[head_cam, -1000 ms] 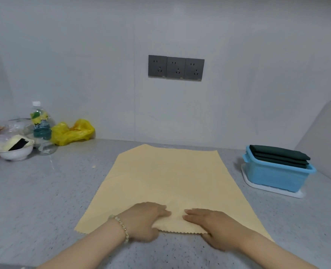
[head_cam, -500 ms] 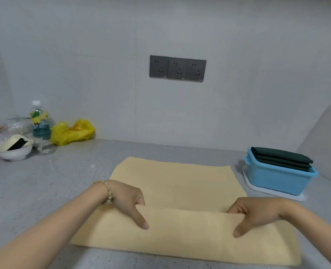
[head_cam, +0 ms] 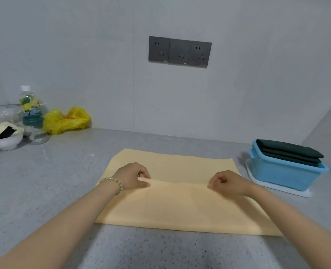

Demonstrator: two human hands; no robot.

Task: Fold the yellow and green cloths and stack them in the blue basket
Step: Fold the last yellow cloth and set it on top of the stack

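Note:
A pale yellow cloth [head_cam: 180, 208] lies on the grey counter, its near half turned over onto the far half. My left hand [head_cam: 131, 176] pinches the lifted edge at the left. My right hand [head_cam: 226, 182] pinches the same edge at the right. Both hands hold that edge partway across the cloth, with a strip of the lower layer showing beyond it. The blue basket [head_cam: 285, 171] stands at the right on a white lid, with several folded dark green cloths [head_cam: 288, 153] stacked in it.
At the far left stand a water bottle [head_cam: 31, 111], a crumpled yellow plastic bag [head_cam: 66, 120] and a white bowl [head_cam: 4, 137] holding a dark object. Grey wall sockets [head_cam: 179, 51] sit on the back wall. A wall panel rises at the far right.
Both hands took the cloth's near edge, moved apart, and carried it away from me over the cloth. The near half now lies folded over, and the edge has travelled further back.

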